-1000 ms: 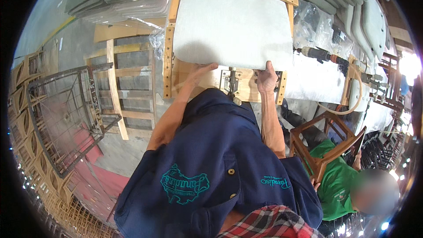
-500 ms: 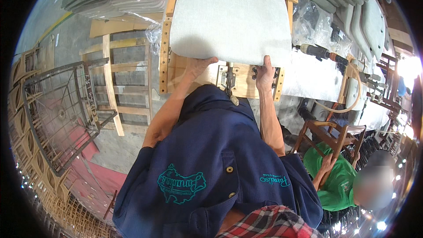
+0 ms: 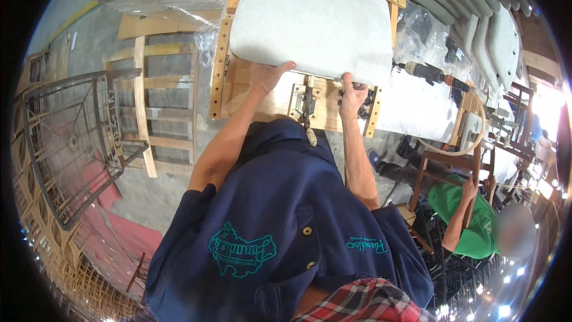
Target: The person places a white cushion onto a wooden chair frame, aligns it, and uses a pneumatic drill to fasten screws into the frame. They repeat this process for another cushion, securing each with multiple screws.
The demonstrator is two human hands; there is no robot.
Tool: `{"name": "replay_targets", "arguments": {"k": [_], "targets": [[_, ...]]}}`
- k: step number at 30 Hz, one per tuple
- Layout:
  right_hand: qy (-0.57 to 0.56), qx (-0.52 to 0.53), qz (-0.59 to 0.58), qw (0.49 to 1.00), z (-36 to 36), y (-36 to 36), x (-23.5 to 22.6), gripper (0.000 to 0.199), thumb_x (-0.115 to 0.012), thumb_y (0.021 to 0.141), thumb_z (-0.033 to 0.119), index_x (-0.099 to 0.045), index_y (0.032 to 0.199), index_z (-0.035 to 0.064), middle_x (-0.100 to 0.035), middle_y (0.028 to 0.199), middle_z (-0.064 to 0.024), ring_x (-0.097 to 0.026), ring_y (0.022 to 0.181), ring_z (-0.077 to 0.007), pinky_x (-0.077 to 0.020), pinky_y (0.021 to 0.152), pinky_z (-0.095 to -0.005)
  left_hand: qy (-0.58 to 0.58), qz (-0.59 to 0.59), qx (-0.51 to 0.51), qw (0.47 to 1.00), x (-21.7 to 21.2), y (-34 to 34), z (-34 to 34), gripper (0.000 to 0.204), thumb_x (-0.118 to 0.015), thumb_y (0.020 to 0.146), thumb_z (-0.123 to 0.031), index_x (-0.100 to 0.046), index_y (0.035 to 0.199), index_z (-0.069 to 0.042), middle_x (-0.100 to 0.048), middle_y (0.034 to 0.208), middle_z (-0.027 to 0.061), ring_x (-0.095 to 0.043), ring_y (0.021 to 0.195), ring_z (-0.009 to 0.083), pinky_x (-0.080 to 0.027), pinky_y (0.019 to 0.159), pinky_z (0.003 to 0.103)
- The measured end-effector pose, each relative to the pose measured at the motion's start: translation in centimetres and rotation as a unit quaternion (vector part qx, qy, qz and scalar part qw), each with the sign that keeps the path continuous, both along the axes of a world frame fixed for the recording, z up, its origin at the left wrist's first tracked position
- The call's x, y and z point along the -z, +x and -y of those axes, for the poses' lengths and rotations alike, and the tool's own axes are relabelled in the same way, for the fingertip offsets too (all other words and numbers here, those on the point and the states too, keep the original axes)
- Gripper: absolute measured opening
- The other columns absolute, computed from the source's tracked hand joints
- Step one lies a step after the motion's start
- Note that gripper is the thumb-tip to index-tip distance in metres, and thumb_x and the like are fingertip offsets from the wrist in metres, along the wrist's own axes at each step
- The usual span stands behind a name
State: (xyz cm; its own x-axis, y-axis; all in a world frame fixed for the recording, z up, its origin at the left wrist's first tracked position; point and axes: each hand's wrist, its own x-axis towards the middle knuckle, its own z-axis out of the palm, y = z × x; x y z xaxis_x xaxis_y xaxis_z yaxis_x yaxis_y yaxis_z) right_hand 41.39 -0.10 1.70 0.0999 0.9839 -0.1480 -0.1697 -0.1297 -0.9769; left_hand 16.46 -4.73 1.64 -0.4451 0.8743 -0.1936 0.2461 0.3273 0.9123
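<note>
A pale grey seat cushion point(image 3: 310, 21) lay flat inside a light wooden chair frame point(image 3: 221, 59), filling most of it, directly ahead of me. My left hand point(image 3: 265, 77) met the cushion's near edge toward its left corner, thumb stretched along the edge and fingers tucked under, so I gripped the cushion there. My right hand point(image 3: 353, 92) closed on the same near edge toward its right corner, fingers curled over the padding and clamped on it. Just below the cushion, between my two hands, a bare wooden board point(image 3: 280, 104) of the frame showed, with a small metal bracket point(image 3: 305, 102) fixed to it. My dark blue shirt point(image 3: 280, 226) filled the view below the cushion.

To the right of the cushion, a sheet of clear plastic wrap point(image 3: 420, 36) sat crumpled, and just past it lay what looked like a power tool with an orange tip point(image 3: 432, 74), though it was small and hard to make out. Further right of the cushion, stacked grey cushions point(image 3: 476, 15) leaned in a row. Below and right of the cushion, a person in a green shirt point(image 3: 471, 217) held a dark wooden chair frame point(image 3: 444, 167). To the left of the cushion stood a slatted wooden frame point(image 3: 146, 101), and beyond that a dark metal wire rack point(image 3: 68, 143).
</note>
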Motion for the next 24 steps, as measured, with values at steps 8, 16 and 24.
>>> {"name": "replay_targets", "arguments": {"k": [8, 16, 24], "targets": [[0.02, 0.056, -0.008, 0.998, -0.8, -1.1, 0.1, 0.075, -0.089, 0.082, 0.013, -0.047, 0.14, -0.0063, -0.06, 0.134, -0.0148, -0.058, 0.122, -0.0224, -0.047, 0.104, -0.0344, -0.049, 0.034, 0.002, 0.998, 0.0, 0.0, -0.4, 0.069, -0.079, 0.078, -0.064, -0.075, 0.088, 0.004, -0.074, 0.08, 0.0189, -0.071, 0.08, 0.0322, -0.053, 0.077, 0.041], [0.052, 0.032, -0.033, 0.998, -0.4, -0.9, 0.2, 0.056, -0.076, 0.094, 0.01, -0.047, 0.137, -0.0076, -0.062, 0.129, -0.0175, -0.059, 0.119, -0.0228, -0.0463, 0.104, -0.0355, -0.049, -0.038, -0.029, 0.998, 0.8, 0.4, -0.2, 0.084, -0.072, 0.074, -0.079, -0.077, 0.09, 0.003, -0.074, 0.086, 0.0247, -0.071, 0.09, 0.038, -0.054, 0.083, 0.045], [-0.012, 0.111, 0.088, 0.99, -0.8, -1.7, 0.1, 0.053, -0.086, 0.086, 0.02, -0.055, 0.119, -0.0073, -0.07, 0.105, -0.0135, -0.065, 0.093, -0.0165, -0.0511, 0.077, -0.0276, -0.078, -0.05, -0.043, 0.995, 0.9, 0.7, -0.8, 0.083, -0.072, 0.074, -0.078, -0.076, 0.085, 0.004, -0.073, 0.087, 0.0239, -0.07, 0.088, 0.0381, -0.054, 0.081, 0.046]]}}
